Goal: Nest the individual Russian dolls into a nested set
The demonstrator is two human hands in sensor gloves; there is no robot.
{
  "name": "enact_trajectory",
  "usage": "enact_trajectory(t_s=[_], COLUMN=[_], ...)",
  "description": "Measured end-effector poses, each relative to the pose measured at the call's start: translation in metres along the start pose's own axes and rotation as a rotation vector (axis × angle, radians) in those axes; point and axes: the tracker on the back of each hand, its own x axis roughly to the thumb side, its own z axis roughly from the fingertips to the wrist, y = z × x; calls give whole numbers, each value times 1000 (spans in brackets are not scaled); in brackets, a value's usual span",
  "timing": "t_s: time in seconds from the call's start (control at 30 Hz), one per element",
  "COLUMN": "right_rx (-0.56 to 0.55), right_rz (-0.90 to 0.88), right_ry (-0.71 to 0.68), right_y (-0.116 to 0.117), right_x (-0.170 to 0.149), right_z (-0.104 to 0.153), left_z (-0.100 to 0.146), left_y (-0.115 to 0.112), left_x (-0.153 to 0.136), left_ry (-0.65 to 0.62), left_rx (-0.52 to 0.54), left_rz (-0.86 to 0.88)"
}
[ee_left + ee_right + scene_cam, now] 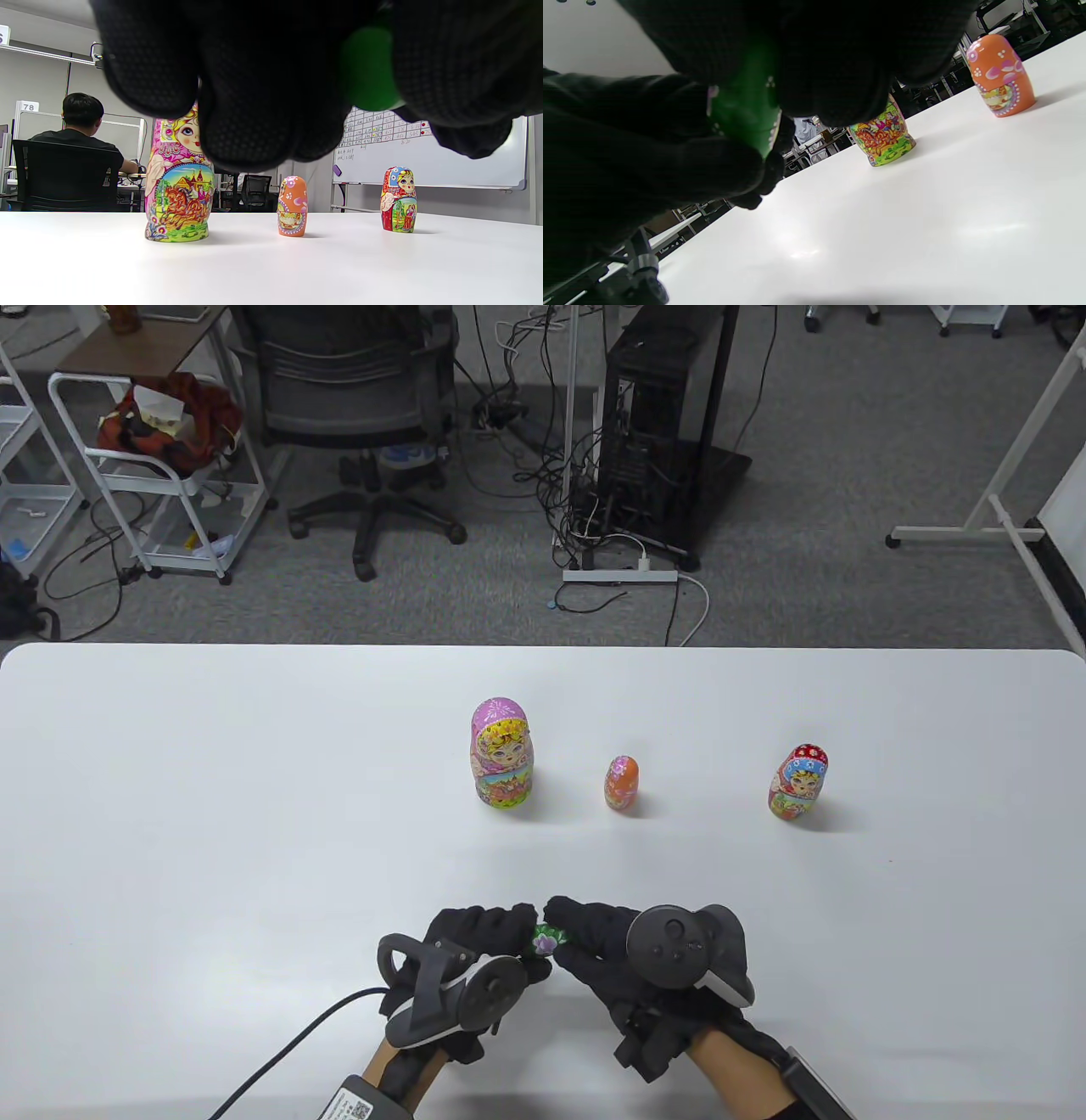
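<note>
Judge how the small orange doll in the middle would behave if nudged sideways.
The orange doll looks tall for its narrow base, so it would probably tip. Its rounded body would then likely roll. Its glossy paint suggests a slippery grip.

Both hands wore black knit gloves with a dotted grip texture. The left hand [475, 954] carried a dark grey ring-shaped tracker, with a black cable trailing to the lower left. The right hand [607, 959] carried a dark round-faced tracker with buttons.
</note>
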Motion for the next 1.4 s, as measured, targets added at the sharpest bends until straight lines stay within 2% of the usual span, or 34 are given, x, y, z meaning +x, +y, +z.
enact_trajectory(t_s=[0.2,0.33,0.43,0.53,0.63,0.83,1.0,1.4], right_rx=[-12,-86,-145,-199,-243,-148,-29,61], right_rz=[-19,-18,40,130,253,567,578,626], right_ry=[46,54,66,97,190,503,629,690], right_y=[4,7,-4,-20,-37,-49,-39,-26], right_x=[-5,-3,-1,-3,-12,-53,-86,-100], right_z=[0,1,2,5,5,4,3,2], left_z=[-1,-4,-4,-4,-3,-3,-2,-3], left_y=[-3,-6,-11,-15,-20,-27,-27,-27], left_x=[2,-2,-8,-19,-32,-46,-48,-48], left_ry=[-7,51,77,112,153,218,237,242], left_rx=[-20,-59,-154,-189,-221,-289,-303,-319], left_rz=[-30,59,118,116,61,-34,-35,-38])
